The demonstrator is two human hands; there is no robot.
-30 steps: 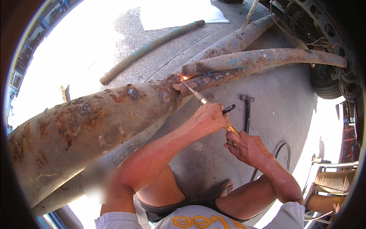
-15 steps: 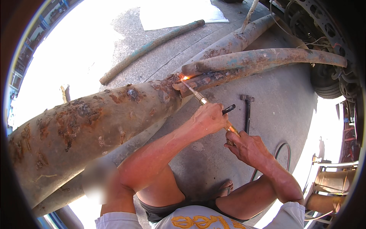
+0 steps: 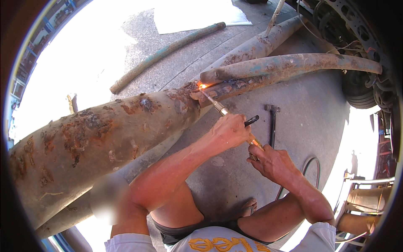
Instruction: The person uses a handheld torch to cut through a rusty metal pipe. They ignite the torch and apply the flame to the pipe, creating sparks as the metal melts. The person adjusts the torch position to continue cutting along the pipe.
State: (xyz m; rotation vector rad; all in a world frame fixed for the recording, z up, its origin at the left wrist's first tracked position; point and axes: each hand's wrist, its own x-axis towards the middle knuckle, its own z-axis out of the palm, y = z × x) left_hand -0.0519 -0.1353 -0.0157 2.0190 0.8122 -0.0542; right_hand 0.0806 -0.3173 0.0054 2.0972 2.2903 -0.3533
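Note:
My left hand [image 3: 231, 131] is closed round the front part of a gas torch [image 3: 221, 108], with a short black piece sticking out beside the fist. Behind it, my right hand [image 3: 275, 163] grips the brass rear end of the same torch. The torch tip meets a bright orange glow [image 3: 203, 86] at the end of a big rusty pipe [image 3: 138, 117]. Right at that spot, a thinner curved pipe [image 3: 289, 64] lies over another rusty piece [image 3: 235, 89], which joins the big pipe's end.
A hammer [image 3: 272, 122] lies on the concrete floor right of my hands. A hose [image 3: 317, 168] loops near my right forearm. Beyond the big pipe lie a loose greenish pipe [image 3: 168, 52] and a white sheet [image 3: 197, 17]. Machinery with a tyre [image 3: 361, 94] stands at the far right.
The glow at the torch tip is slightly different in shape. Both hands and the torch hold almost the same position.

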